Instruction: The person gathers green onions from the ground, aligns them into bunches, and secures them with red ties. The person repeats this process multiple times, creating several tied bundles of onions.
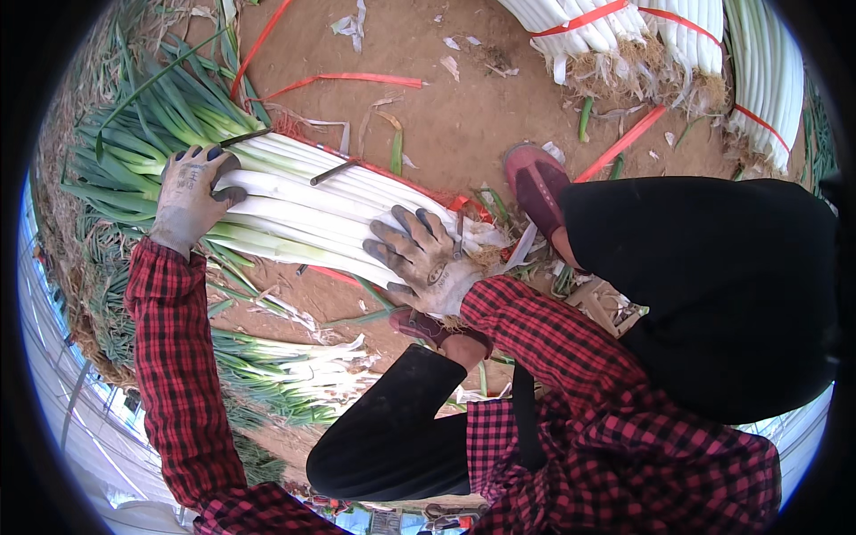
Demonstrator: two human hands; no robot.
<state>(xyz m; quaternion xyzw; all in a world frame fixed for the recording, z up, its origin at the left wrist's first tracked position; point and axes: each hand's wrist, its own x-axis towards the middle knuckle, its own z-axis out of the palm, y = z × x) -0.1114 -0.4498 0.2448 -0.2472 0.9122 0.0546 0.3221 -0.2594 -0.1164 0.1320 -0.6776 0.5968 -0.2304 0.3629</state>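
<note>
A thick row of long green onions lies before me, white stalks toward the right and green leaves toward the left. My left hand, in a grey-palmed work glove, grips a stalk between thumb and fingers where the white meets the green. My right hand, in a matching dirty glove, rests with spread fingers on the white stalks near the root end. Short dark metal rods stick up beside the row. Red strapping runs along its far side. Some roots are hidden beneath my right hand and wrist.
Tied bundles of green onions lie at the upper right, roots toward me. Loose thinner onions lie at the lower left. Red straps and peeled skins are scattered over the dirt floor. My shoes flank the root end.
</note>
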